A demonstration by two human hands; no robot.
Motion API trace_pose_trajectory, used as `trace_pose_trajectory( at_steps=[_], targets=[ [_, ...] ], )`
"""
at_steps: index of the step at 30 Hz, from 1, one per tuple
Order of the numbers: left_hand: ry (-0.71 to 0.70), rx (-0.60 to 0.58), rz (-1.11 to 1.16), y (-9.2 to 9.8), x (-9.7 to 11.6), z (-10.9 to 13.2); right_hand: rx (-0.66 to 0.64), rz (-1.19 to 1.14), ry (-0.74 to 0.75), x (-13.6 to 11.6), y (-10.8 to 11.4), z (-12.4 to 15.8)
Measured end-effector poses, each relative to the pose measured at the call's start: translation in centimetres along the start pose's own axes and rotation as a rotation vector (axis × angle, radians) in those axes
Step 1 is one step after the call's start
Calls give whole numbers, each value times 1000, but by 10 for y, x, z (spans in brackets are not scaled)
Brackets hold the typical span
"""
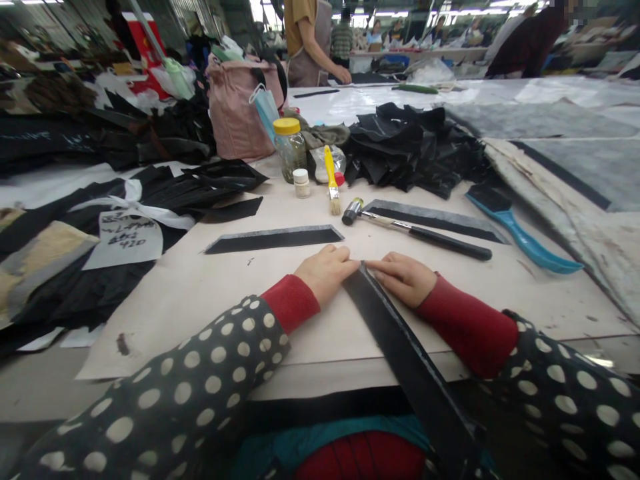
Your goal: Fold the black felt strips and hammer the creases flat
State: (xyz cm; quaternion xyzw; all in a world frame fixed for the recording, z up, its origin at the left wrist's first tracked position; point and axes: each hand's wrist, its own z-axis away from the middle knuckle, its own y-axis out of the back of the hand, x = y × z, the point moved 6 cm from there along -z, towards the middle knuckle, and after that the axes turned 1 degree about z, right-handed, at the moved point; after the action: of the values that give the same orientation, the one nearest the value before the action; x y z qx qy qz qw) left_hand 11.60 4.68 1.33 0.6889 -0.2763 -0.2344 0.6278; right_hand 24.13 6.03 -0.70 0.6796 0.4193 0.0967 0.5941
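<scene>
A long black strip [400, 347] runs from the middle of the table down over its near edge, with a pale line along its right side. At the strip's far end, my left hand [329, 272] pinches the left corner, its fingers closed. My right hand [404, 275] touches the same end from the right, index finger stretched out and the other fingers curled under. Beyond my hands lie a flat black piece with grey edging [275, 239], a hammer [420, 233] with a black handle, and a second edged black piece [440, 222].
A yellow brush [331, 180], a white bottle [301, 183], a yellow-lidded jar [291, 152] and a pink bag [240, 110] stand or lie farther back. Black pieces are heaped behind [415, 143] and at left [75, 280]. A blue-handled brush [535, 240] lies right. People work beyond.
</scene>
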Motion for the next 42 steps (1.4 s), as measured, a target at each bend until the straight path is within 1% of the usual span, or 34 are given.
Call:
trace_pose_trajectory(
  at_steps=[5, 8, 11, 16, 20, 22, 25, 27, 29, 32, 34, 35, 37, 39, 40, 42],
  targets=[
    [1, 10, -7, 0, 0, 0, 8, -43, 35, -3, -2, -2],
    [4, 24, 21, 1, -1, 0, 10, -23, 60, -10, -1, -2],
    [7, 40, 93, 4, -5, 0, -13, 104, 73, -20, 2, -3],
    [-6, 75, 213, 6, -12, 2, -57, 428, 114, -39, 2, -7],
    [16, 153, 261, 5, -17, 4, -53, 556, 150, -46, -1, -13],
    [-21, 170, 247, 5, -14, 4, -46, 599, 155, -48, -1, -14],
    [-86, 130, 175, 2, -7, 4, -61, 625, 151, -51, -3, -14],
    [-90, 103, 127, 1, -4, 4, -63, 621, 149, -53, -3, -11],
    [-81, 102, 91, 2, -1, 4, -44, 586, 145, -51, 1, -7],
    [-81, 99, 40, 5, 3, 4, -27, 473, 173, -34, 13, -3],
    [-87, 81, 9, 6, 6, 3, 2, 467, 164, -9, 26, -1],
    [-90, 70, -4, 6, 7, 3, 28, 510, 130, 6, 34, -1],
    [-92, 56, -20, 6, 7, 3, 50, 651, 6, 40, 47, 0],
    [-89, 58, -17, 5, 7, 3, 4, 751, -112, 68, 51, 1],
    [-88, 63, -11, 5, 7, 3, -22, 776, -147, 78, 51, 1],
    [-87, 76, 2, 4, 6, 3, -50, 777, -169, 85, 50, -2]
  ],
)
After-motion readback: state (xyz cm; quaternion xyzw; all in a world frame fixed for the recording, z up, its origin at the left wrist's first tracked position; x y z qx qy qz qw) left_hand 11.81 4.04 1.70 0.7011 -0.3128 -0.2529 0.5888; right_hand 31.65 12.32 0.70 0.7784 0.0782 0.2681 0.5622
